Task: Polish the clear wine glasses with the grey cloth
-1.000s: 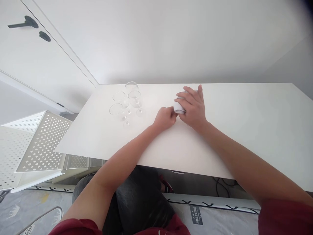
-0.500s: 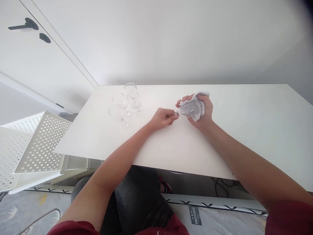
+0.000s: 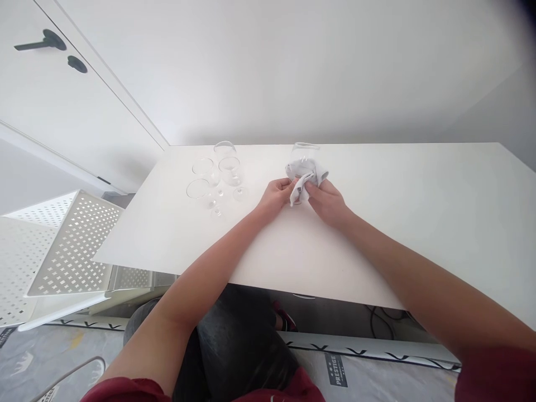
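Observation:
A clear wine glass [image 3: 305, 152] is held bowl up above the white table, its foot partly visible below the fingers. A white cloth [image 3: 309, 169] is bunched around the lower bowl and stem, with one corner hanging down. My left hand [image 3: 276, 195] is closed at the stem, its fingertips partly behind the cloth. From the other side, my right hand [image 3: 329, 202] pinches the cloth against the glass with the thumb on top. Most of the stem is hidden by cloth and fingers.
Several stemmed glasses [image 3: 230, 170] stand upright in a cluster left of my hands on the white table [image 3: 402, 223]. White perforated metal shelving [image 3: 77, 245] is beside the table's left end. Dark cables [image 3: 381, 321] lie beneath it, and a door handle [image 3: 39, 42] shows upper left.
The wine glass has turned from lying sideways to upright and moved left. My right hand and the cloth have shifted from the bowl down to its base and stem.

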The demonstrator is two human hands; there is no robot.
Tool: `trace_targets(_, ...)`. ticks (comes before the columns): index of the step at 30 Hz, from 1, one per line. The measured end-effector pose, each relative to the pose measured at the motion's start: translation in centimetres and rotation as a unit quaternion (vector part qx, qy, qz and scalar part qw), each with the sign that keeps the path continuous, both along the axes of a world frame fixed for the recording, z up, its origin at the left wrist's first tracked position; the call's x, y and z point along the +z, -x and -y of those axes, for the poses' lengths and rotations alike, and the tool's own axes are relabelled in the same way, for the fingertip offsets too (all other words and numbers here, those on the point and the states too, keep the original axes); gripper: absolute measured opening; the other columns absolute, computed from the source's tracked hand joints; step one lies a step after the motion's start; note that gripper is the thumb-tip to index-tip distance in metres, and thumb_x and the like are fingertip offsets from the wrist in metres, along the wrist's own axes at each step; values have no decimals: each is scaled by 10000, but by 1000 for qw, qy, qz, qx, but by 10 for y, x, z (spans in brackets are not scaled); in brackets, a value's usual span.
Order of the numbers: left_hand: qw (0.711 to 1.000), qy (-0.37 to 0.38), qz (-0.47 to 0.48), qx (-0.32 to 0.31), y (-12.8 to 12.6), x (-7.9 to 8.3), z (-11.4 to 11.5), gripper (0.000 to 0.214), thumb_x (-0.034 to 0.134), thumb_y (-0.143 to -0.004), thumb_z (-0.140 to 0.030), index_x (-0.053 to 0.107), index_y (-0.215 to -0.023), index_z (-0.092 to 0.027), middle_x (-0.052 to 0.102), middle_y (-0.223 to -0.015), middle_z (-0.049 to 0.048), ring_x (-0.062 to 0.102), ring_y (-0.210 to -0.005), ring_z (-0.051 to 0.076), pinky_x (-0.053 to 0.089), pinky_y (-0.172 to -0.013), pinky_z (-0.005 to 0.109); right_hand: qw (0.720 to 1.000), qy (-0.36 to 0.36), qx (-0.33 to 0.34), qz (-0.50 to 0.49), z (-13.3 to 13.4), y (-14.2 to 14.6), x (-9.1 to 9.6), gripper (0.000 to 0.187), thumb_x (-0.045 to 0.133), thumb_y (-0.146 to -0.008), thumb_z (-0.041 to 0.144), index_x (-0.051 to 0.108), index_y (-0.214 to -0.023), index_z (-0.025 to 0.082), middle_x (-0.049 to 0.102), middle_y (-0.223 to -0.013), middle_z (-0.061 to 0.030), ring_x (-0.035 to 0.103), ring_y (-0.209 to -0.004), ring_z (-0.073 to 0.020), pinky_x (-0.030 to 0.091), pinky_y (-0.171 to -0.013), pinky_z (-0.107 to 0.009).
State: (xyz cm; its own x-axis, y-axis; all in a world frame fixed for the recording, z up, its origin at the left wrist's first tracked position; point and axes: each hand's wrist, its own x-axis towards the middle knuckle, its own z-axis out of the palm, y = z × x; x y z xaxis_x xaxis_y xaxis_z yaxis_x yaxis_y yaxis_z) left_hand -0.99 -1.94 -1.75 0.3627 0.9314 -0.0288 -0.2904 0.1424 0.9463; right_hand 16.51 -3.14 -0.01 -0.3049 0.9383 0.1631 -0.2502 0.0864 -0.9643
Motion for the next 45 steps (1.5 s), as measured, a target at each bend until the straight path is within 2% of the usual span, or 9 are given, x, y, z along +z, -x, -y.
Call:
trace_targets(5, 999, 7, -13, 41, -4, -5, -3, 589, 979, -720, -539, 680, -1073, -174, 738, -948, 49, 680, -841, 145, 548, -785, 276, 998, -44, -26, 42, -4, 0, -9, 506, 836, -846, 722, 765, -1027, 255, 794, -1085, -75, 737, -1146, -314, 601, -1035, -477)
trace_targets(14, 992, -81, 70, 66, 3, 15, -4, 547, 785, -926, -593, 677, -1340, -253, 677, -1515, 112, 647, -1408, 300, 548, -1118, 448, 985, -10, -108, 131, -5, 0, -10, 521, 863, -812, 706, 744, -895, 206, 752, -855, -58, 694, -826, -248, 587, -812, -405)
trace_targets(21, 986, -113, 121, 29, 4, 25, 2, 574, 784, -906, -678, 737, -1275, -241, 751, -1387, 127, 704, -1338, 334, 591, -1089, 462, 972, 156, 167, -47, 8, 2, 15, 285, 761, -857, 486, 683, -937, 224, 508, -665, 18, 573, -649, -207, 601, -847, -486)
trace_targets(24, 986, -92, 106, 86, 1, 20, -1, 534, 816, -897, -635, 719, -1242, -239, 776, -1311, 123, 729, -1297, 323, 586, -1094, 477, 993, 73, 58, 68, 6, 4, 10, 348, 807, -839, 526, 675, -947, 223, 611, -747, -17, 617, -741, -237, 592, -862, -483)
trace_targets(27, 983, -87, 88, 132, -1, 18, -3, 489, 836, -905, -571, 701, -1248, -249, 783, -1291, 106, 740, -1281, 299, 565, -1120, 473, 979, -18, -73, 190, 5, 6, 5, 420, 867, -794, 558, 676, -945, 216, 687, -843, -46, 624, -807, -251, 576, -848, -462)
trace_targets(33, 987, -74, 115, 84, 4, 23, -1, 504, 686, -977, -681, 745, -1195, -230, 785, -1307, 119, 739, -1281, 314, 566, -1127, 474, 985, 81, 143, 55, 6, 4, 10, 513, 707, -886, 737, 628, -885, 230, 587, -729, -24, 667, -739, -269, 601, -793, -495)
trace_targets(38, 982, -94, 92, 133, 3, 23, -1, 479, 802, -917, -610, 721, -1232, -259, 778, -1310, 101, 737, -1247, 287, 583, -1032, 422, 972, -46, -39, 226, 5, 5, 6, 453, 850, -825, 604, 680, -1002, 223, 682, -834, -39, 632, -795, -252, 569, -855, -470)
trace_targets(43, 986, -102, 115, 63, 5, 23, 0, 549, 602, -1016, -709, 750, -1252, -236, 770, -1356, 114, 699, -1326, 319, 551, -1145, 487, 983, 59, 156, 82, 4, 1, 8, 473, 650, -923, 698, 620, -888, 227, 650, -762, -47, 684, -774, -285, 581, -815, -492)
trace_targets(45, 986, -103, 110, 71, 6, 22, -1, 516, 627, -1013, -688, 742, -1257, -247, 768, -1369, 108, 689, -1335, 320, 556, -1145, 489, 983, 25, 123, 133, 4, 1, 8, 431, 685, -916, 652, 633, -941, 224, 673, -803, -50, 680, -795, -279, 565, -816, -470)
